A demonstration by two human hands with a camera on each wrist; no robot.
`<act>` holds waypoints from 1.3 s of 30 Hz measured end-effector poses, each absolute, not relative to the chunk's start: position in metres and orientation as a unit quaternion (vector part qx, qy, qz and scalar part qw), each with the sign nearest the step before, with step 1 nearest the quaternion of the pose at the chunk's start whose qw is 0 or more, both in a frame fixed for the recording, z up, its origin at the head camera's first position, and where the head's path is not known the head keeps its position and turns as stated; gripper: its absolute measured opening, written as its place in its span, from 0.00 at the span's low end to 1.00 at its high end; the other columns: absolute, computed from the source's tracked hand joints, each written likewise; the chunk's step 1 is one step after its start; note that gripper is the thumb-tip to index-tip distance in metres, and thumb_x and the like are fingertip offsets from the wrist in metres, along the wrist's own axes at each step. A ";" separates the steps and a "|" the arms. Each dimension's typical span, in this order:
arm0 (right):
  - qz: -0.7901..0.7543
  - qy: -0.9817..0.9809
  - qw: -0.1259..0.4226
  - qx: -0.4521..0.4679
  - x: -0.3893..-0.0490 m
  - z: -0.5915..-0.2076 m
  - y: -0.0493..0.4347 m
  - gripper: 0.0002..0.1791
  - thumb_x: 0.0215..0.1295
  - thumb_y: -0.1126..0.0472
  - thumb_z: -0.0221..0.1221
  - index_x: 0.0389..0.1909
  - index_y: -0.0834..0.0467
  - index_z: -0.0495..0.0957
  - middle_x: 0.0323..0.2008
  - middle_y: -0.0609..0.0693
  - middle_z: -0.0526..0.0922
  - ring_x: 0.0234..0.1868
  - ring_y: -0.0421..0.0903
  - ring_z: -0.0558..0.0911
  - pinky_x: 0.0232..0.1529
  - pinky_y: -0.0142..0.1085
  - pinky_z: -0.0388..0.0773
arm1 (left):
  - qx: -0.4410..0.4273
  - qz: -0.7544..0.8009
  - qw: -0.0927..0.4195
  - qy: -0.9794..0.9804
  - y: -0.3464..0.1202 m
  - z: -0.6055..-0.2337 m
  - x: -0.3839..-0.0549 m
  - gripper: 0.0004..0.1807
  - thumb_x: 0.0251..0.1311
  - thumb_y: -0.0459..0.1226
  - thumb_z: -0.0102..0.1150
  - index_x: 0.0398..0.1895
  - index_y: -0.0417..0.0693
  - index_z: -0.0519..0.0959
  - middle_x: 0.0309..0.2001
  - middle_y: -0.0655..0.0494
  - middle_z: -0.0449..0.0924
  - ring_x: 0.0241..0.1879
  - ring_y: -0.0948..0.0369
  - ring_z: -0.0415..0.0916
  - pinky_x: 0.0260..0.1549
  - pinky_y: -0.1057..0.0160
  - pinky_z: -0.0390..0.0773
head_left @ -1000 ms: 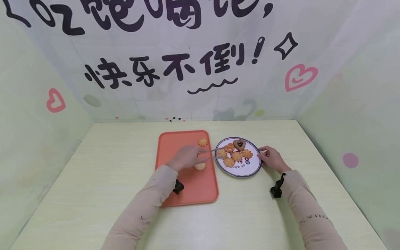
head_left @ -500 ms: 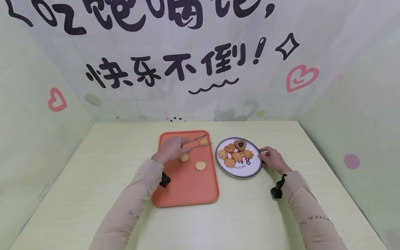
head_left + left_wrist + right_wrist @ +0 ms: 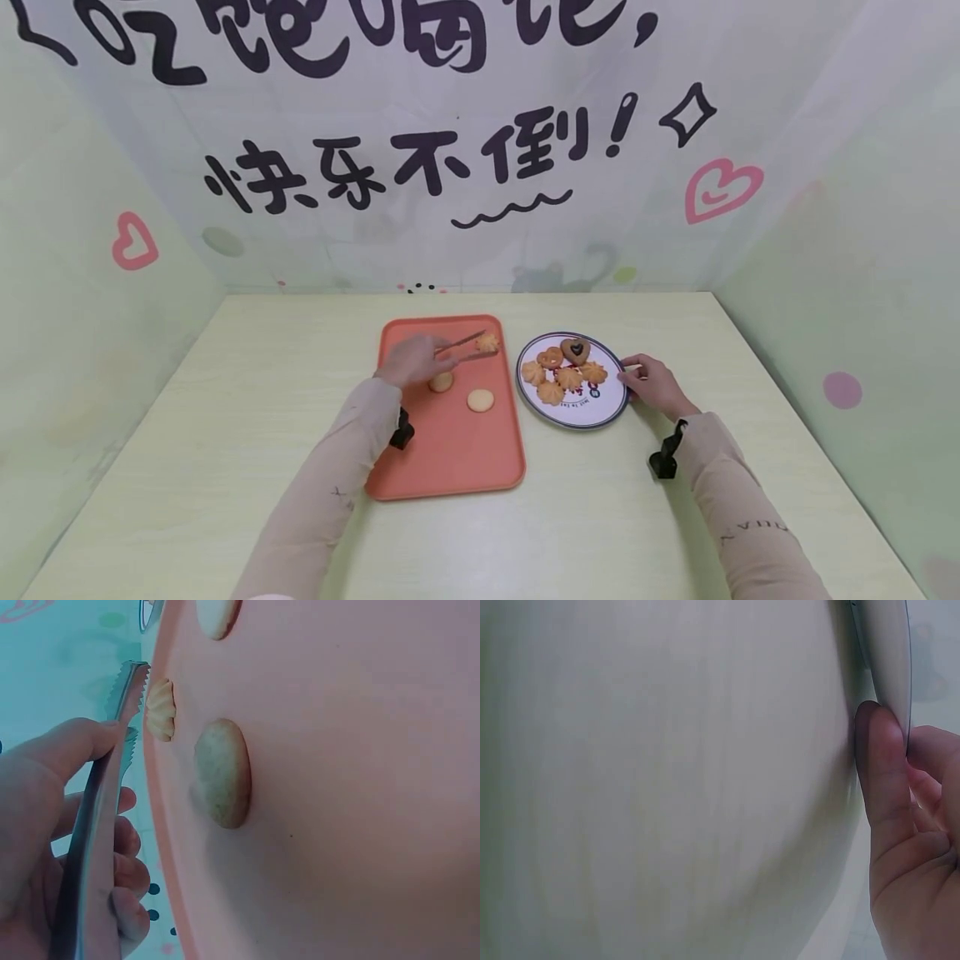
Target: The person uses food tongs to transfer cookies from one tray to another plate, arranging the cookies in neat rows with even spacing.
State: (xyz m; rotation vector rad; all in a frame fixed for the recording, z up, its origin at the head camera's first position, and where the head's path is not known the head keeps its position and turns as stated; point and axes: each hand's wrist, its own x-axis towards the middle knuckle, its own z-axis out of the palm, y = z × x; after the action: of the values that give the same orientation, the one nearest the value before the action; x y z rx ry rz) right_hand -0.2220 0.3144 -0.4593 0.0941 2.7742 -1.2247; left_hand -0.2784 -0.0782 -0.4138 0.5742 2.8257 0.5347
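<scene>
My left hand (image 3: 412, 360) grips metal tongs (image 3: 101, 817) with toothed tips. In the head view the tongs' arms are spread to either side of a ridged, flower-shaped cookie (image 3: 487, 342) near the far right corner of an orange tray (image 3: 442, 458). Whether the tips touch it I cannot tell. A round cookie (image 3: 223, 774) lies beneath the hand, and a second plain round cookie (image 3: 480, 401) is to its right. With thumb and fingers, my right hand (image 3: 654, 383) pinches the right rim of a white, blue-edged plate (image 3: 581, 417).
Several cookies rest on the plate, among them a dark heart-shaped cookie (image 3: 575, 350) and a pretzel-shaped cookie (image 3: 550, 357). Tray and plate stand side by side on a pale wooden table (image 3: 600, 517). A printed cloth wall (image 3: 360, 250) closes off the back.
My left hand has drawn back from the plate to the tray with the tongs, which have come down around the flower-shaped cookie. The right hand has stayed at the plate's rim.
</scene>
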 end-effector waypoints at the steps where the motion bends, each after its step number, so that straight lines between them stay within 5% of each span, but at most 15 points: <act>1: -0.403 0.913 0.054 0.030 -0.222 -0.460 0.314 0.19 0.63 0.63 0.52 0.51 0.69 0.65 0.26 0.54 0.75 0.22 0.42 0.74 0.25 0.33 0.71 | 0.194 0.182 0.104 0.958 -0.078 -0.415 -0.280 0.25 0.57 0.51 0.51 0.54 0.49 0.73 0.47 0.53 0.77 0.39 0.59 0.75 0.36 0.57 0.73; 7: -0.405 0.912 0.057 0.034 -0.223 -0.461 0.314 0.19 0.63 0.63 0.52 0.51 0.69 0.65 0.27 0.55 0.75 0.22 0.42 0.74 0.26 0.33 0.72 | 0.192 0.171 0.107 0.961 -0.075 -0.419 -0.285 0.25 0.58 0.52 0.50 0.55 0.48 0.72 0.48 0.52 0.76 0.43 0.57 0.74 0.39 0.57 0.72; 15: -0.403 0.911 0.067 0.049 -0.223 -0.458 0.311 0.19 0.63 0.62 0.52 0.52 0.68 0.65 0.29 0.56 0.75 0.24 0.43 0.74 0.27 0.33 0.72 | 0.176 0.171 0.129 0.961 -0.074 -0.423 -0.288 0.26 0.58 0.52 0.50 0.56 0.49 0.72 0.47 0.52 0.76 0.36 0.60 0.76 0.32 0.60 0.72; 21: -0.401 0.913 0.066 0.045 -0.224 -0.457 0.311 0.20 0.64 0.62 0.51 0.52 0.68 0.65 0.29 0.55 0.74 0.24 0.43 0.74 0.27 0.33 0.71 | 0.169 0.178 0.138 0.959 -0.072 -0.424 -0.291 0.25 0.59 0.51 0.49 0.57 0.50 0.71 0.50 0.52 0.75 0.42 0.57 0.75 0.36 0.58 0.72; 29: -0.402 0.913 0.062 0.041 -0.224 -0.456 0.312 0.19 0.63 0.62 0.51 0.52 0.69 0.65 0.28 0.55 0.75 0.23 0.42 0.74 0.26 0.33 0.72 | 0.174 0.187 0.142 0.956 -0.073 -0.425 -0.291 0.24 0.60 0.50 0.48 0.57 0.50 0.71 0.50 0.53 0.75 0.27 0.61 0.75 0.23 0.64 0.66; 39: -0.403 0.911 0.070 0.049 -0.223 -0.458 0.313 0.20 0.64 0.61 0.51 0.53 0.68 0.64 0.30 0.56 0.74 0.24 0.42 0.74 0.27 0.33 0.72 | 0.174 0.183 0.126 0.959 -0.074 -0.428 -0.289 0.23 0.60 0.49 0.49 0.55 0.48 0.73 0.52 0.52 0.73 0.48 0.56 0.72 0.44 0.56 0.70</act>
State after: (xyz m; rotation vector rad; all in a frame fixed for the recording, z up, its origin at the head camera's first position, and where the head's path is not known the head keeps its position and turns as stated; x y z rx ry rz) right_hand -0.2231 0.3132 -0.4585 0.1460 2.7428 -1.2122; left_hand -0.2887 -0.0739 -0.4276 0.5065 2.7946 0.5339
